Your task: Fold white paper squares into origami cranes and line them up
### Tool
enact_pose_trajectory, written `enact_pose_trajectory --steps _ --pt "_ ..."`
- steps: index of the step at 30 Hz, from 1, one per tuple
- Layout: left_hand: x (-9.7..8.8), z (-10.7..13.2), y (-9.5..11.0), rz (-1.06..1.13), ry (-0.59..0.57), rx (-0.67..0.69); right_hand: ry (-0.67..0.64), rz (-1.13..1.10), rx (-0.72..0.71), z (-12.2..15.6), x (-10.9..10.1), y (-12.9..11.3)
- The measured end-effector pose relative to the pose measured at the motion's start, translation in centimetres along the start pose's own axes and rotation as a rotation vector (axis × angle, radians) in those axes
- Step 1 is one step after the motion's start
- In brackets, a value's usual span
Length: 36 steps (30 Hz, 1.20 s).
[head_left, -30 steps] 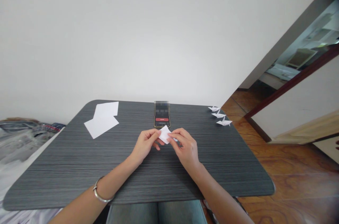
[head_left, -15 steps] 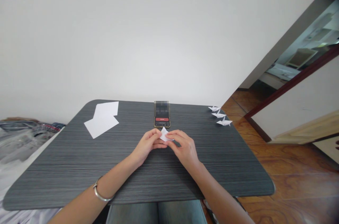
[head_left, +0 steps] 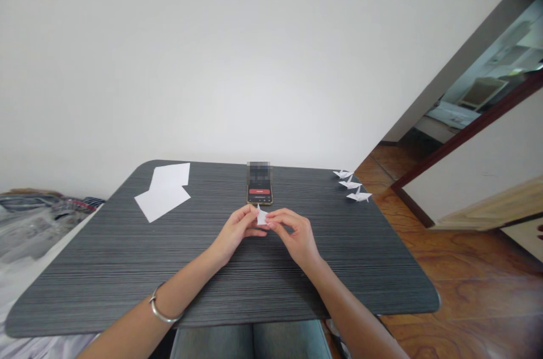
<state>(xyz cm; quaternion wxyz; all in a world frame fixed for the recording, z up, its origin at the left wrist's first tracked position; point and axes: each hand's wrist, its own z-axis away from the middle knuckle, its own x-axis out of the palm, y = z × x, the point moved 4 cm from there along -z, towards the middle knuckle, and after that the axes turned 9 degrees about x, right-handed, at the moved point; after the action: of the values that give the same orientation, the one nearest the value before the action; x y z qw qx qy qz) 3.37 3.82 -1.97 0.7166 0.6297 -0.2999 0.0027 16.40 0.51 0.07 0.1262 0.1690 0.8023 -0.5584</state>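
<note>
A small piece of folded white paper (head_left: 262, 216) is held between both hands above the middle of the dark table (head_left: 203, 280). My left hand (head_left: 238, 230) pinches its left side, with a pointed tip of the paper rising beside the fingers. From the right, my right hand (head_left: 294, 233) grips the other side between thumb and fingers. Its lower edges are partly hidden by the fingertips. Just beyond the paper stands a phone (head_left: 259, 184) with its screen lit. At the far right of the table, folded paper cranes (head_left: 358, 196) sit in a short row.
Two white paper sheets (head_left: 163, 200) overlap at the table's far left. A white wall (head_left: 263, 65) rises behind the table. Clothes and plastic bags (head_left: 38, 223) are heaped to the left. On the right are a wooden floor (head_left: 462, 268) and a doorway.
The folded paper has turned and narrowed between my fingers, its tip now farther left. My right fingers have shifted slightly on it; the other things stay where they were.
</note>
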Motion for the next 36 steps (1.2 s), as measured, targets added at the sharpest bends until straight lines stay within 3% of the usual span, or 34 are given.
enact_pose_trajectory --steps 10,20,36 --pt "-0.02 -0.07 0.17 0.006 -0.031 0.013 0.009 0.016 -0.002 -0.09 -0.24 -0.27" --pt "-0.76 -0.25 0.04 -0.010 0.052 -0.042 0.027 0.061 -0.038 0.03 -0.12 0.41" --pt "-0.71 -0.31 0.12 -0.112 0.038 -0.035 -0.048 0.061 0.007 -0.27 -0.40 -0.10"
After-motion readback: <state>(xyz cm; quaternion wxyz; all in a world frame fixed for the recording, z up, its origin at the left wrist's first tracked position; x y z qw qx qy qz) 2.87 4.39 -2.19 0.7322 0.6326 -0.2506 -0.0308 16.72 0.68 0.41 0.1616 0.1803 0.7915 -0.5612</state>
